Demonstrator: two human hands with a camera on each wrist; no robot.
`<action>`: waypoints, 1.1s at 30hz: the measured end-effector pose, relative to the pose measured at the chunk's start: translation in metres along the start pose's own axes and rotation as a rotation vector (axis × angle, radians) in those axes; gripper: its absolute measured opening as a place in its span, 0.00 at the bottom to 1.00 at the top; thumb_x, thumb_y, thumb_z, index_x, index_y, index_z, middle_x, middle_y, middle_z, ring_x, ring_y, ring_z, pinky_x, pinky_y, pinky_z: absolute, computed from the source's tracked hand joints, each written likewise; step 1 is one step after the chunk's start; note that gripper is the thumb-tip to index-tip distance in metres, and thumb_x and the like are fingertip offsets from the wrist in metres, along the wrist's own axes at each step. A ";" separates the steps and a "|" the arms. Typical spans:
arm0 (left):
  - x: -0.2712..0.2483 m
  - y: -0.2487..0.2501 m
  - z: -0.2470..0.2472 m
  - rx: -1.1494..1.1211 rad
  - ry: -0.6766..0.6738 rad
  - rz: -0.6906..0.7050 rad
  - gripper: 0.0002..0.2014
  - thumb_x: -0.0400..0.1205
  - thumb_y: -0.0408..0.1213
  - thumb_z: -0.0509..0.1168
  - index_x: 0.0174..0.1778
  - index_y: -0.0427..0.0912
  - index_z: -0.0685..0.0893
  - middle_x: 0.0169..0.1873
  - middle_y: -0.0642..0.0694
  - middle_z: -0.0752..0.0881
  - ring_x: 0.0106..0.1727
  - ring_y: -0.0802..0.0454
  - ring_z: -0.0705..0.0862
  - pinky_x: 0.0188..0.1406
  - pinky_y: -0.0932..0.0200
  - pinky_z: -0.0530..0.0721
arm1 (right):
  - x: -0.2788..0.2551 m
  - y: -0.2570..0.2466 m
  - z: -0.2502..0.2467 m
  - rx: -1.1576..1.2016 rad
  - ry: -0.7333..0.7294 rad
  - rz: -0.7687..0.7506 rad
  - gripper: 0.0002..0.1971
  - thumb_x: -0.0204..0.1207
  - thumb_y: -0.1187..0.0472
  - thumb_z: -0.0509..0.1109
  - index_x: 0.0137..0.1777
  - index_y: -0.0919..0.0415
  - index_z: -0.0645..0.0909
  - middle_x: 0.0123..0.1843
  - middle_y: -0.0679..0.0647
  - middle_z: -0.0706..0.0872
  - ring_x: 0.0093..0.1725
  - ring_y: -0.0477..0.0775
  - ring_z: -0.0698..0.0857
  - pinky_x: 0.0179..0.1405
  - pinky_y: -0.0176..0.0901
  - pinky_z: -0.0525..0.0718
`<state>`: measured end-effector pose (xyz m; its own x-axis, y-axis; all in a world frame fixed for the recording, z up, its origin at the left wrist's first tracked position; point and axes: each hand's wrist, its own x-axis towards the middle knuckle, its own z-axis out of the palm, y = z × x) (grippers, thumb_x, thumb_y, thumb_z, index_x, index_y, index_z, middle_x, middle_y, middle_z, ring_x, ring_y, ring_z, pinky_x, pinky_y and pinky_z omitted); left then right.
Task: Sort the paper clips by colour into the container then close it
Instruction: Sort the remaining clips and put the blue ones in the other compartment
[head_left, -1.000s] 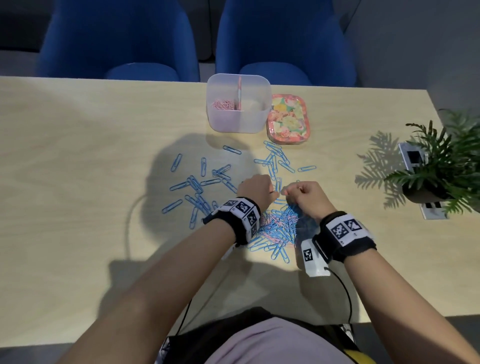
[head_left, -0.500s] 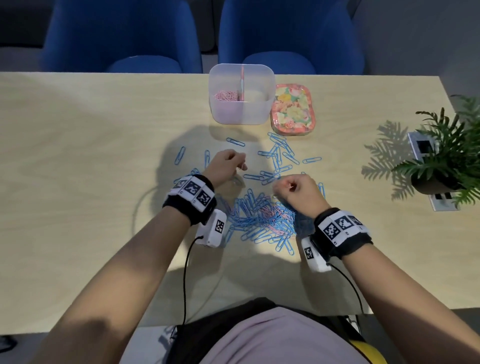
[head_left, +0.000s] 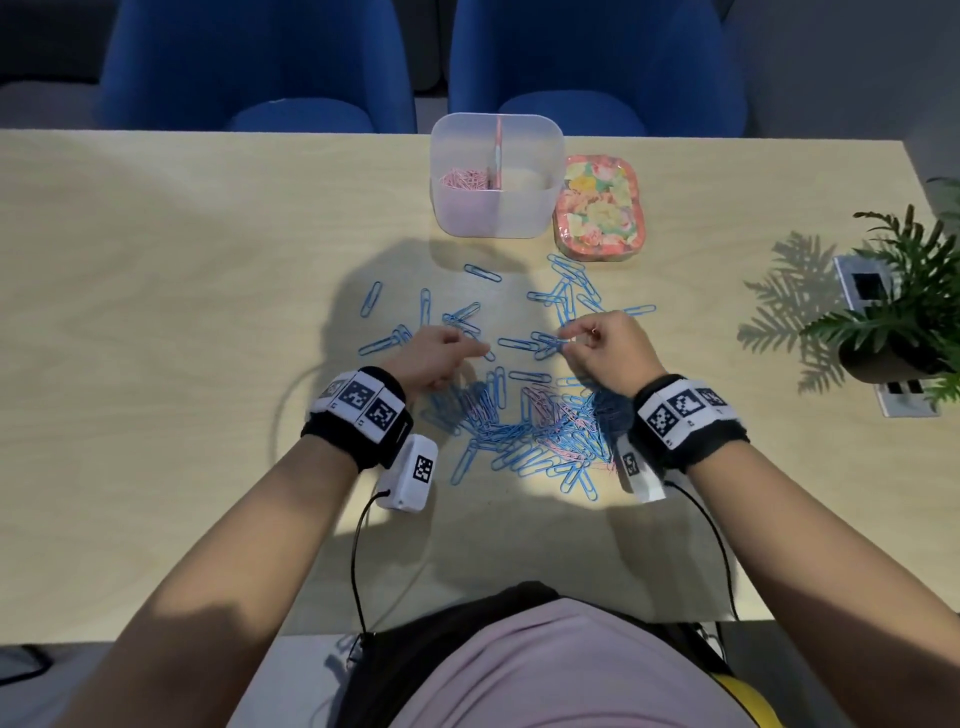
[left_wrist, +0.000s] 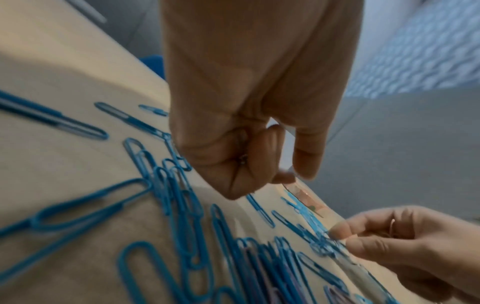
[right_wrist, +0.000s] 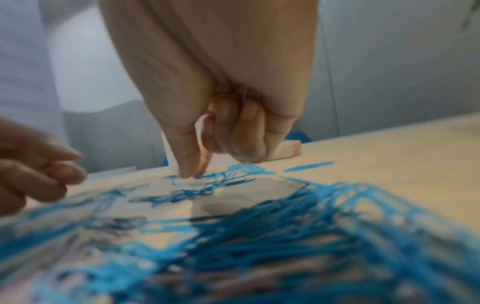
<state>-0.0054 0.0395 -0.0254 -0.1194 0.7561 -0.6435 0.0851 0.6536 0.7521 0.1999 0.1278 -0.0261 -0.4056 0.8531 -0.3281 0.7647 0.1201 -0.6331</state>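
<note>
A translucent two-part container (head_left: 497, 218) stands at the far side of the table, with pink clips (head_left: 465, 179) in its left compartment. Its floral lid (head_left: 600, 210) lies to its right. A heap of blue and pink paper clips (head_left: 524, 421) lies between my wrists, and loose blue clips (head_left: 569, 296) are scattered beyond it. My left hand (head_left: 441, 353) hovers at the heap's left edge, fingers curled round a thin clip (left_wrist: 242, 158). My right hand (head_left: 597, 343) keeps a pink clip (right_wrist: 205, 121) tucked in its curled fingers, while thumb and forefinger touch blue clips (left_wrist: 319, 236) on the table.
A potted plant (head_left: 904, 322) stands at the right edge, partly over a socket plate (head_left: 904, 400). Two blue chairs (head_left: 254, 67) stand behind the table. Bare wood stretches to the left of the clips.
The hands, close together over the heap a second ago, have parted. My left hand went left, and my right hand went forward to the scattered blue clips.
</note>
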 end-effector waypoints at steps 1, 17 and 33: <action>-0.001 0.000 0.001 0.049 -0.004 0.021 0.09 0.79 0.38 0.68 0.34 0.44 0.78 0.22 0.50 0.73 0.20 0.56 0.67 0.19 0.65 0.65 | -0.001 0.001 -0.001 -0.052 0.016 -0.002 0.06 0.72 0.62 0.70 0.45 0.54 0.88 0.33 0.59 0.88 0.36 0.61 0.85 0.46 0.51 0.86; -0.003 0.000 0.012 0.981 -0.042 0.314 0.04 0.77 0.44 0.68 0.43 0.50 0.83 0.37 0.55 0.79 0.43 0.55 0.79 0.40 0.60 0.71 | -0.015 -0.006 0.025 -0.105 -0.180 0.026 0.05 0.69 0.67 0.69 0.33 0.61 0.82 0.29 0.53 0.81 0.35 0.54 0.81 0.34 0.40 0.76; -0.002 -0.008 0.008 1.144 0.118 0.508 0.11 0.84 0.45 0.57 0.52 0.47 0.82 0.54 0.50 0.80 0.55 0.51 0.82 0.38 0.58 0.70 | -0.032 -0.004 0.033 -0.129 -0.112 0.009 0.13 0.72 0.50 0.71 0.31 0.52 0.72 0.31 0.46 0.77 0.34 0.51 0.75 0.36 0.42 0.69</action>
<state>0.0023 0.0330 -0.0318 0.0956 0.9616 -0.2572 0.9477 -0.0090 0.3189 0.1933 0.0828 -0.0362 -0.4465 0.7934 -0.4137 0.8234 0.1833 -0.5370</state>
